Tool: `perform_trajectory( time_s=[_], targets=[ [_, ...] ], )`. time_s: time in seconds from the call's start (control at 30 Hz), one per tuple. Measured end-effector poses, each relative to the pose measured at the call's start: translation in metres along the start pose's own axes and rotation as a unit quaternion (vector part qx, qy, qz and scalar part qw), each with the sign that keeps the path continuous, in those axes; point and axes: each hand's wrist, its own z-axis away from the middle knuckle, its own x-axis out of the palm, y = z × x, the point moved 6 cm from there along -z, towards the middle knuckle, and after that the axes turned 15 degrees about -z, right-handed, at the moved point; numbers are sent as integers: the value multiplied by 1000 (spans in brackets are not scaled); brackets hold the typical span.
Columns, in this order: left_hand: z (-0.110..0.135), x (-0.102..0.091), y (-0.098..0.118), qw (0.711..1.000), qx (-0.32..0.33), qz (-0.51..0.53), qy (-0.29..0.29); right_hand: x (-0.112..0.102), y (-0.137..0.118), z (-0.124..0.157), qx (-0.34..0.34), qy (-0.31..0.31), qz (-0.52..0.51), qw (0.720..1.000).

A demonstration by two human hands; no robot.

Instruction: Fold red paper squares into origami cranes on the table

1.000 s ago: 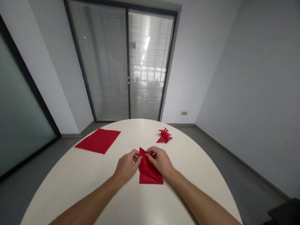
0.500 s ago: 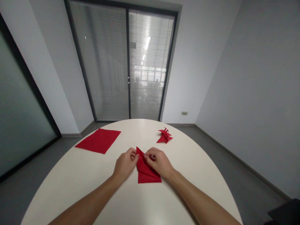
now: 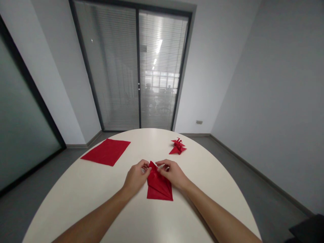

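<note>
A partly folded sheet of red origami paper (image 3: 160, 189) lies on the white table in front of me, its pointed end facing away and its straight edge towards me. Creases fan across it to the near right corner. My left hand (image 3: 138, 173) pinches the paper's upper left edge between thumb and fingers. On the other side, my right hand (image 3: 173, 172) has its thumb on the upper right edge, with the index finger curved above it near the tip. The right hand's lower fingers are partly hidden.
At the left of the round white table (image 3: 101, 192) lies a flat square of red paper (image 3: 107, 152). Folded red paper cranes (image 3: 178, 147) rest at the far right. A dark object (image 3: 308, 229) shows at the bottom right corner, off the table.
The paper has turned slightly and its tip has dropped a little to the right. My right hand's fingers have spread somewhat from the paper, and more of its right side shows.
</note>
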Motion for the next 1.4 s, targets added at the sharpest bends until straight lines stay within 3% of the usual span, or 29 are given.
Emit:
perform_trajectory(
  time_s=[0.37, 0.63, 0.9, 1.1, 1.3, 1.4],
  targets=[
    [2, 2, 8, 998, 13, 45, -32, -1, 2, -2, 27, -6, -13, 1000],
    [2, -5, 14, 999, 30, 16, 1, 12, 1, 2, 34, -33, -74, 996],
    [-5, -9, -2, 999, -6, -21, 36, 10, 4, 4, 27, -79, -51, 995],
    [-8, -7, -15, 998, -41, 16, 41, 7, 9, 3, 21, -77, 1, 997],
    [-10, -8, -18, 998, -53, 9, 35, 5, -25, 8, -47, -30, 106, 993],
    [-11, -9, -19, 998, -57, 8, 35, 16, -49, 16, -96, -101, 108, 984]
  ],
)
